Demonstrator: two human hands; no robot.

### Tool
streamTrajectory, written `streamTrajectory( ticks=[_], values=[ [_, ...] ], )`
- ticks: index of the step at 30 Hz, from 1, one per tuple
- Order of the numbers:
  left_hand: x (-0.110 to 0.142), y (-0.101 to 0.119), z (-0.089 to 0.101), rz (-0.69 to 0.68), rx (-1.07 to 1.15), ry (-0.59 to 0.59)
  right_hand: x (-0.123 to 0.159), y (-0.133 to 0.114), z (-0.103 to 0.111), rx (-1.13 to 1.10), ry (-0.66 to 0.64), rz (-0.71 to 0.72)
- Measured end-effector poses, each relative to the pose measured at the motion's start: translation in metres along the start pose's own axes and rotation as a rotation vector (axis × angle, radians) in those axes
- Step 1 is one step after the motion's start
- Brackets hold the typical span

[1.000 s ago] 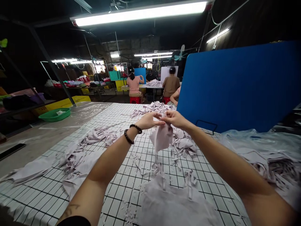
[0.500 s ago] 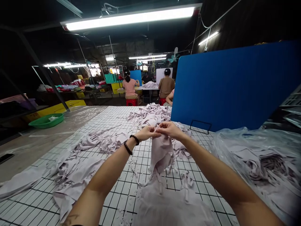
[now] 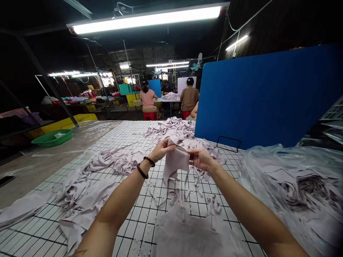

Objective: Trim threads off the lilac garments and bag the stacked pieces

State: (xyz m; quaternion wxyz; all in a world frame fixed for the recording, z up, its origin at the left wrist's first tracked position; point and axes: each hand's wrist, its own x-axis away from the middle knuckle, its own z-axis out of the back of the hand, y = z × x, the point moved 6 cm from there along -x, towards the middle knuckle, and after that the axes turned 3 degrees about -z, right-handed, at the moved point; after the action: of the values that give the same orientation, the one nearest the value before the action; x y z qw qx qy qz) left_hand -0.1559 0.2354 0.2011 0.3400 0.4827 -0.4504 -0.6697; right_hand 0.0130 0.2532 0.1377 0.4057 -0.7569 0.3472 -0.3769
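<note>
Between my hands hangs a pale lilac-grey strappy garment point(image 3: 177, 160), held up above the table with thin straps dangling from its lower edge. My left hand point(image 3: 161, 150) pinches its upper left corner, fingers closed on the cloth. At the upper right edge, my right hand point(image 3: 200, 159) grips the same cloth between thumb and fingers. Below, close to me, another garment point(image 3: 198, 232) of the same fabric lies flat, its straps pointing away from me. A heap of similar garments point(image 3: 177, 128) lies just beyond my hands.
More garments point(image 3: 91, 196) lie strewn on the left of the grid-patterned table point(image 3: 128, 228), among small scraps. A blue panel point(image 3: 262, 96) stands at right, above a clear plastic bag point(image 3: 268, 160) of garments. A green basin point(image 3: 52, 138) sits at left. Several people sit farther back.
My hands have moved apart from their close pinch, the left going left and the right moving right and down. The garment's upper edge is now spread between them.
</note>
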Motion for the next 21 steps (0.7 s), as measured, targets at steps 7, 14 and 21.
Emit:
streamTrajectory(
  ticks=[7,14,21],
  values=[
    [-0.002,-0.002,-0.011,-0.069,-0.141,-0.057,0.016,-0.038,-0.025,0.276,0.006,0.351],
    [0.002,-0.005,-0.014,-0.02,-0.2,-0.079,0.006,-0.055,-0.046,0.491,-0.085,0.23],
    [0.056,-0.061,0.004,0.403,-0.043,-0.258,0.014,-0.075,-0.034,0.485,-0.132,0.249]
  ],
)
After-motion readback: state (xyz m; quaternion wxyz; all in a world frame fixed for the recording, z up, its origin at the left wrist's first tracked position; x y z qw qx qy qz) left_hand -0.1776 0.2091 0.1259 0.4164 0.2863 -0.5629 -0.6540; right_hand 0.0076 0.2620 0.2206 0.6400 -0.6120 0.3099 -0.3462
